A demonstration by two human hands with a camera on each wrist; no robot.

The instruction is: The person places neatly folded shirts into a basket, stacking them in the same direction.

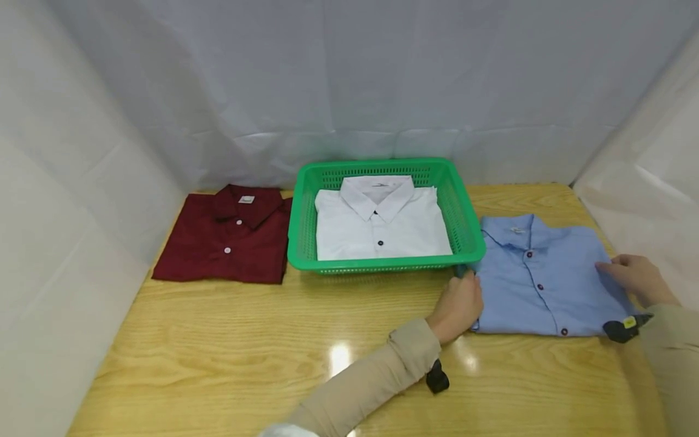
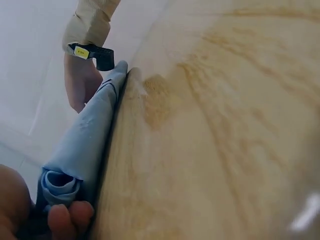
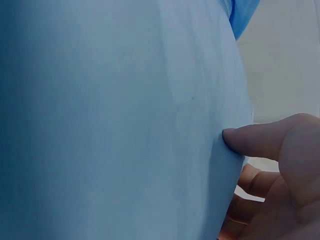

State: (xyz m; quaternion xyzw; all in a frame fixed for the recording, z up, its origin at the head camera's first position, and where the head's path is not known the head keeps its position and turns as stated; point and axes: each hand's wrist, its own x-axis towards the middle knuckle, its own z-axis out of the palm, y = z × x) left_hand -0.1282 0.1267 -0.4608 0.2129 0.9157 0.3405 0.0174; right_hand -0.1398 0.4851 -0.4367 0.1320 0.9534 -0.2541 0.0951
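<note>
Bright even light, tabletop (image 1: 218, 340) glare, blurry wrist views

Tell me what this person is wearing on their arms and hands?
Both arms are in long beige sleeves, the left sleeve ending at the wrist in a plain cuff. The left hand and right hand are bare, with no gloves or rings showing. A small black device hangs under the left wrist, and a similar black device with a yellow sticker sits at the right wrist.

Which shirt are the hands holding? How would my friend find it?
Find the green basket in the middle of the wooden table. Right of it lies a folded blue shirt, with the left hand and right hand gripping its sides. It's the only blue shirt.
</note>
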